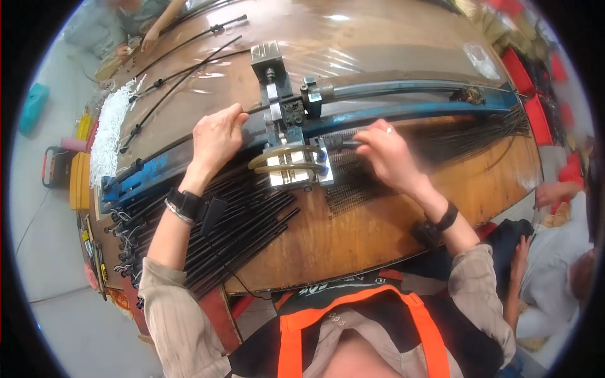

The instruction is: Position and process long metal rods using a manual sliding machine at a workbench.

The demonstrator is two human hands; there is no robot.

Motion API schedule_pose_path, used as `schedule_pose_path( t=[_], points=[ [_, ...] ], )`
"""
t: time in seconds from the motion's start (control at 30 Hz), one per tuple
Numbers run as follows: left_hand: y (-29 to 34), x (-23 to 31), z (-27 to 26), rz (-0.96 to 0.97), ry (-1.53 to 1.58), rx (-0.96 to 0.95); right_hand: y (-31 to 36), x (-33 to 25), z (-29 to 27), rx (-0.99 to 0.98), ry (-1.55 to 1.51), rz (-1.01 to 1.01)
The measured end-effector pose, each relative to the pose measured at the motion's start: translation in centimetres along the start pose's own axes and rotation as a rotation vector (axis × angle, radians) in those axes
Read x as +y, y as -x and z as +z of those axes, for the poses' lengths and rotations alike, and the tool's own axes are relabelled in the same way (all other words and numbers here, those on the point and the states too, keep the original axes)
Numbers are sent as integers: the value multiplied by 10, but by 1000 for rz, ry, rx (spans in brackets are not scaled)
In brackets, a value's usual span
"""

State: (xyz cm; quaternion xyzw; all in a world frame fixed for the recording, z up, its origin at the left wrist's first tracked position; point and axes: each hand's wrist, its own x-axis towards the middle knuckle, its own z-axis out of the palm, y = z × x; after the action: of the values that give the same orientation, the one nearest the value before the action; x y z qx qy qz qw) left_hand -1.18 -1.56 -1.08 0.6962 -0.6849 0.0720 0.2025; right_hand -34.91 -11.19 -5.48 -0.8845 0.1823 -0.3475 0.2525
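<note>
A metal clamping fixture [287, 120] with hoses looped over its near end stands across the middle of the table. Just left of it, my left hand [217, 135] is closed around a thin black rod [255, 109] that runs into the fixture. My right hand [386, 151] is on the fixture's right side, its fingers curled at the end of a dark lever-like piece [345, 144]; I cannot make out what, if anything, lies between the fingertips. Beneath my left forearm lies a thick bundle of black rods [233, 233]. Thin coil springs [353, 189] lie under my right hand.
A blue rail [409, 114] crosses the table behind my hands. White strips [110, 135] are heaped at the left edge, with more black rods [179, 85] beyond. Red bins [537, 123] line the right edge. Other people's hands [150, 39] show at far left and right.
</note>
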Motion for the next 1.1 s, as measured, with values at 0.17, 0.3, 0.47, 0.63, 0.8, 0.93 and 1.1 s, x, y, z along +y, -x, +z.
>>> schedule_pose_path(
  t=[0.17, 0.3, 0.47, 0.63, 0.8, 0.93, 1.1],
  points=[
    [2, -6, 2, 157, -159, 109, -11, 3, -2, 9, 127, -59],
    [4, -48, -9, 335, -309, 189, 26, -36, -2, -379, 550, -180],
    [22, -78, -24, 436, -394, 391, 64, -67, 29, -537, 380, -253],
    [178, 54, -34, 169, -349, 117, 56, -71, 36, -517, 320, -271],
    [264, 118, -23, -347, -244, -21, 47, -78, 35, -555, 437, -438],
    [256, 123, -15, -357, -121, 30, 39, -80, 37, -591, 192, -206],
    [229, 162, -4, -311, 102, -65, 35, -111, 30, -536, -192, -67]
  ],
)
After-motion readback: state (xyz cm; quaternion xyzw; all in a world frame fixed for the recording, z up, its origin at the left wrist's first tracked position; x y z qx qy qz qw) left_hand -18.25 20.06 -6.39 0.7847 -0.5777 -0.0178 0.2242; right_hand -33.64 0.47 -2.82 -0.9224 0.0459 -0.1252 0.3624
